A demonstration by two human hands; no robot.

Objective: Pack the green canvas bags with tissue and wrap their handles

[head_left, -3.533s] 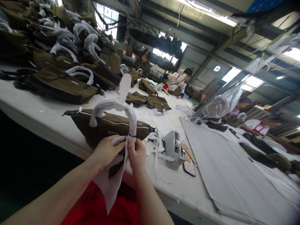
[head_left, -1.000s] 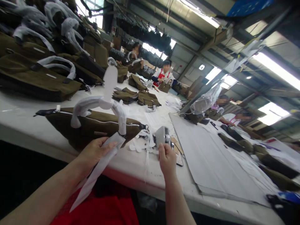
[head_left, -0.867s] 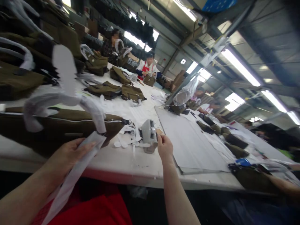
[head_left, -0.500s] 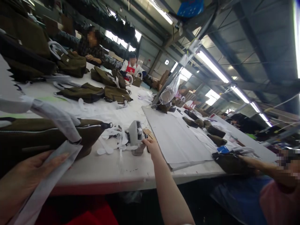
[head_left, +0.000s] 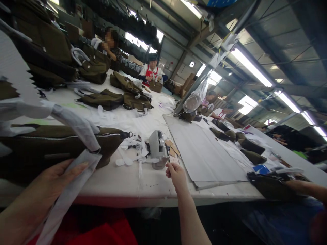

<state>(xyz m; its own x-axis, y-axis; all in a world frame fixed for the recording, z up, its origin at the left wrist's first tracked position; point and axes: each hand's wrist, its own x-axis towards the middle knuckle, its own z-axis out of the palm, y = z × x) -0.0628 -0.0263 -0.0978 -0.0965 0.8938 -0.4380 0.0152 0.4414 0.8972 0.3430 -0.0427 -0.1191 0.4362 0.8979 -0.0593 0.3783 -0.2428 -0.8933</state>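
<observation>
My left hand (head_left: 60,173) is closed on a flat strap wrapped in white paper (head_left: 67,194), thumb on top. The strap joins a metal ring beside an olive-green bag (head_left: 109,144) with a silver zipper, lying on the table at left. Another paper-wrapped piece, a handle (head_left: 76,124), arches over the bag to the same ring. My right hand (head_left: 176,173) is just in front of a grey tape dispenser (head_left: 156,148), fingers curled and pinched together. Whether a piece of tape is between those fingertips I cannot make out.
White paper scraps (head_left: 124,160) lie left of the dispenser, brown card pieces (head_left: 175,149) behind it. A large white board (head_left: 204,160) covers the table to the right. More olive bags (head_left: 102,99) stand farther back. A co-worker's hand (head_left: 304,187) holds a dark bag at right.
My right hand has come down and slightly away from the dispenser's front, its fingers curling in. My left hand keeps hold of the strap. The whole view has shifted a little.
</observation>
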